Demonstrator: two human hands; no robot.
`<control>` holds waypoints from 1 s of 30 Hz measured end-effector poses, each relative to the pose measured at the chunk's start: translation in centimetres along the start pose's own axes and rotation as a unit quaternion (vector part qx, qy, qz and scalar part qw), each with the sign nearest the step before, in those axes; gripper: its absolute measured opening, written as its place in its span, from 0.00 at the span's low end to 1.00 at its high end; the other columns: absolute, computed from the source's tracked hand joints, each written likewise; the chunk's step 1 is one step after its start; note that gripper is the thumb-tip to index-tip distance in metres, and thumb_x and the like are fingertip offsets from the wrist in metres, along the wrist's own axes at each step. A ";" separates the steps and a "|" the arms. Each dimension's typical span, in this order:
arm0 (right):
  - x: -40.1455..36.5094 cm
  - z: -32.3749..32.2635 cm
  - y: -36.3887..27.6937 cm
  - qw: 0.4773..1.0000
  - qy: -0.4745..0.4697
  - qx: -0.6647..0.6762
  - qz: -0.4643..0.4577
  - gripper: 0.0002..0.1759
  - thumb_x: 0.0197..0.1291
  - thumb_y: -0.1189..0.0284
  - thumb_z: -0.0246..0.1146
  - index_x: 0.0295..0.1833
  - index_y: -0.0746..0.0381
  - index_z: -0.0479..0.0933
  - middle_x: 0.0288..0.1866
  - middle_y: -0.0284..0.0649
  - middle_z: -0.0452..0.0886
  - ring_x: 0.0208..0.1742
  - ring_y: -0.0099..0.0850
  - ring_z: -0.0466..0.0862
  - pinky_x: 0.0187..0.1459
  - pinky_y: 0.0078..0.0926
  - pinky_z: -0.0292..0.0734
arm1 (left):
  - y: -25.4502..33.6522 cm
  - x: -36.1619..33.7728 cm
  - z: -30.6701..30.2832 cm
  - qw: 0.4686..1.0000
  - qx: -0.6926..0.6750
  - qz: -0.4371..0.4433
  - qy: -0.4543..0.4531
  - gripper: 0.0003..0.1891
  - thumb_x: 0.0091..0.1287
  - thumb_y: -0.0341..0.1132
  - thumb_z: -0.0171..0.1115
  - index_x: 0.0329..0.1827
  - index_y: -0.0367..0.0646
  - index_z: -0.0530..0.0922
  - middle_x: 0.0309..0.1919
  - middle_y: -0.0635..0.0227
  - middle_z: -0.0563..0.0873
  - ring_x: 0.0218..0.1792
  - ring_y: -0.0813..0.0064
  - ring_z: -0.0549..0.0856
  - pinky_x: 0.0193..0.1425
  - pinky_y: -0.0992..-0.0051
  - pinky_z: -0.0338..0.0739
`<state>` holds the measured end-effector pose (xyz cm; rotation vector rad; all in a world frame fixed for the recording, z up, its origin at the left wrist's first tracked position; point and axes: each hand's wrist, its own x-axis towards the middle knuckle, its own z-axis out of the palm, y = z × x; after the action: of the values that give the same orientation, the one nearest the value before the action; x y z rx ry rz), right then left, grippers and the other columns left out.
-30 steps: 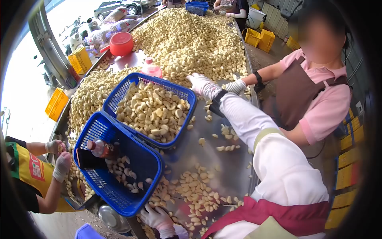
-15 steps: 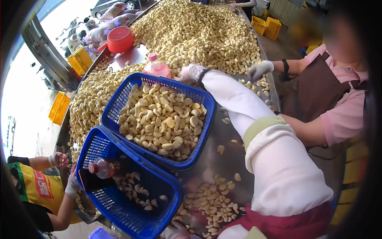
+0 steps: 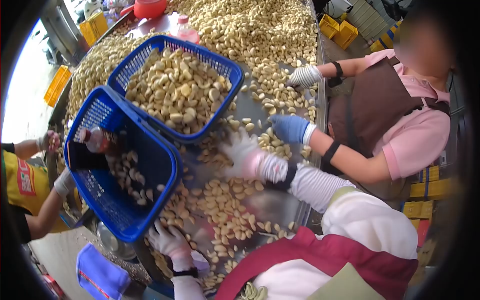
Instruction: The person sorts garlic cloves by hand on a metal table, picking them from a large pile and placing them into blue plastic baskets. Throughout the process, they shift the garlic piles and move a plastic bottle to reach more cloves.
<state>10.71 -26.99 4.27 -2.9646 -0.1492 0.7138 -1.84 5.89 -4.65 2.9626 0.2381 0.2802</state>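
Observation:
My right hand (image 3: 245, 152), in a white glove, lies spread on peeled garlic cloves (image 3: 227, 200) scattered over the steel table (image 3: 272, 205), just below the full blue basket (image 3: 220, 65). My left hand (image 3: 170, 241), also gloved, rests flat on cloves at the table's near edge, touching the lower corner of a second blue basket (image 3: 150, 165). That basket is tilted toward me and holds a few cloves and a small bottle (image 3: 92, 140). Neither hand grips anything that I can see.
A person in a pink shirt and brown apron works at the right, one blue-gloved hand (image 3: 290, 128) close to my right hand. Another person's gloved hands (image 3: 62, 182) are at the left. A large garlic heap (image 3: 250, 25), a pink bottle (image 3: 185, 31) and yellow crates (image 3: 340, 30) lie beyond.
My right arm has pulled back from the far heap to the cloves in front of the full basket. My left hand is now in view by the tilted basket. The view has dipped down.

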 end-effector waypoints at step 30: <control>-7.4 4.7 -1.7 0.972 -0.023 0.214 -0.092 0.22 0.64 0.60 0.55 0.51 0.65 0.84 0.47 0.56 0.87 0.52 0.54 0.86 0.55 0.46 0.81 | 4.7 -0.9 -3.3 0.979 -0.115 0.159 0.050 0.28 0.60 0.40 0.69 0.65 0.43 0.78 0.62 0.48 0.80 0.60 0.51 0.81 0.61 0.49 0.76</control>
<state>1.85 -25.90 3.65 -2.4889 -0.2359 0.6879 -2.68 1.61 -0.78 2.7467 -0.2450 0.4631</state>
